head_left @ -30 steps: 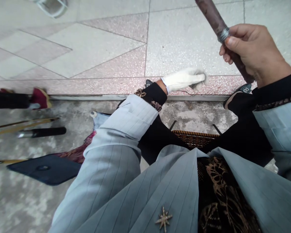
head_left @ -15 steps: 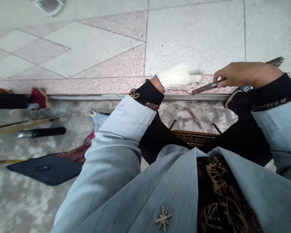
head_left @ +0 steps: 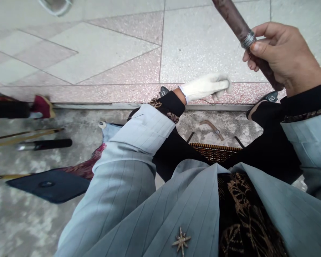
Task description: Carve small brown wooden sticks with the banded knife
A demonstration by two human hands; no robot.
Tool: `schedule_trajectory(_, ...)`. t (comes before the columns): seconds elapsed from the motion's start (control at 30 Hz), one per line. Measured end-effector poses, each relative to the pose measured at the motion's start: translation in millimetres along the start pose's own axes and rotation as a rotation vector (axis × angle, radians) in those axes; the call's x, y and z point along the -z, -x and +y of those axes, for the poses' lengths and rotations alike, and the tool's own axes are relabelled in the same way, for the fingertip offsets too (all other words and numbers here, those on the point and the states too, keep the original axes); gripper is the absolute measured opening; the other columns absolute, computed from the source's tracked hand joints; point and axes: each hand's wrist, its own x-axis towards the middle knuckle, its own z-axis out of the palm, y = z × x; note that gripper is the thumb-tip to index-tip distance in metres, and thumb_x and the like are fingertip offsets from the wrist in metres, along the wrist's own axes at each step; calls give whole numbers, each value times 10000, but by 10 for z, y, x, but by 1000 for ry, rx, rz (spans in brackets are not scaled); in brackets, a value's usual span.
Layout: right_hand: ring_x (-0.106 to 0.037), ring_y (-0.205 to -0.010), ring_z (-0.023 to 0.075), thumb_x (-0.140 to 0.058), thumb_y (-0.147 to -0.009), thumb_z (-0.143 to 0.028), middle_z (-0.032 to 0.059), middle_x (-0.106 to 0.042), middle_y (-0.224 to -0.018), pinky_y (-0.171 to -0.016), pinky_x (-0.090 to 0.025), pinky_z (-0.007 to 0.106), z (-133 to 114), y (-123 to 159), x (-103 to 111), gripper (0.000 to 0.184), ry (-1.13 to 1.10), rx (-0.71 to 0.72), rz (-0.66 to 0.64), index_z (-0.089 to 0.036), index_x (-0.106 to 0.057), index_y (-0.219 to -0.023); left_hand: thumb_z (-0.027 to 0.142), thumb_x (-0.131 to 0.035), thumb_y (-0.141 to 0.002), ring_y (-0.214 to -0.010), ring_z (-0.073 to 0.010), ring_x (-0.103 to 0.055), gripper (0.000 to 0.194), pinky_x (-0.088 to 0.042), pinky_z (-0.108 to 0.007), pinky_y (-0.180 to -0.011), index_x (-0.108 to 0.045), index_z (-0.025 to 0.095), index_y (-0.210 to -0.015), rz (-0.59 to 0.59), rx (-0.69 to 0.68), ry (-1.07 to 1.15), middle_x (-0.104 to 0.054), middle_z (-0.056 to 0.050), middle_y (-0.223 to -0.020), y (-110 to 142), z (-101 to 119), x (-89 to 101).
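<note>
Right hand grips the stick; gloved left hand near the step edge

I have the stick (head_left: 233, 19) in my right hand (head_left: 282, 53), raised over the pale tiled floor (head_left: 203, 46). The fingers pinch it, thumb against the coil of wire (head_left: 248, 39) wound about it. The stick slants: its upper end runs out of the top of the view, its lower end shows beside my wrist.

My left hand (head_left: 205, 86), in a white glove, is over the pink edge strip, lower than the right and well apart from it. Its fingers are bent; from here I cannot tell whether they pinch anything. A thin dark line (head_left: 207, 102) shows just below the glove.

Between my knees a curved brown twig (head_left: 212, 129) lies on the concrete (head_left: 80, 125), near the wicker seat (head_left: 216, 153). Off to my left are a black-handled tool (head_left: 53, 144), yellow sticks (head_left: 29, 137) and a dark blue flat piece (head_left: 69, 187), with another person's red shoe (head_left: 41, 106) above them.
</note>
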Motion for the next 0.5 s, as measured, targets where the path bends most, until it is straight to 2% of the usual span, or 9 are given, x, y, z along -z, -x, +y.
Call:
schedule_trajectory(0.07, -618, -771, 232, -685, -880, -402, 98, -727, -1002, -728, -529, 409, 73, -56, -14, 368, 37, -33, 2, -270, -624, -1218, 290, -495, -964, -583, -95, -518, 218, -405, -251, -586, -663, 165, -903, -27, 25, -119, -565, 3, -682, -4, 28, -64)
schedule_trajectory(0.13, -616, -764, 230, -679, -882, -385, 111, -732, -1004, -709, -519, 394, 137, -100, -32, 364, 168, -80, -18, -250, -621, -1216, 293, -509, -942, -599, -107, -535, 215, -389, -251, -598, -679, 174, -887, -37, 36, -277, -586, 2, -680, 4, 82, -86)
schedule_trajectory(0.2, -631, -834, 254, -653, -898, -401, 125, -734, -1057, -770, -505, 406, 179, -123, -57, 358, 387, -85, -41, -243, -629, -1218, 282, -518, -920, -655, -127, -566, 213, -392, -261, -645, -693, 173, -863, -42, 27, -431, -612, -6, -697, 13, 127, -78)
schedule_trajectory(0.3, -625, -1009, 347, -567, -941, -460, 163, -722, -1150, -877, -453, 465, 200, -125, -106, 405, 704, -8, -84, -224, -630, -1264, 282, -517, -906, -719, -151, -585, 226, -392, -280, -696, -703, 170, -843, -56, -22, -590, -639, -22, -730, 17, 123, -50)
schedule_trajectory(0.4, -608, -1051, 421, -477, -976, -471, 234, -694, -1189, -836, -434, 497, 207, -116, -149, 495, 889, -8, -207, -164, -601, -1344, 296, -510, -906, -738, -164, -590, 239, -391, -294, -700, -712, 175, -864, -66, -60, -655, -660, -36, -765, 13, 59, -38)
schedule_trajectory(0.5, -626, -993, 389, -523, -963, -427, 215, -713, -1074, -807, -438, 482, 252, -113, -159, 410, 1000, -28, -345, -170, -679, -1242, 309, -527, -886, -746, -189, -599, 231, -399, -320, -687, -731, 201, -868, -30, -32, -687, -665, -45, -747, 9, 15, -30)
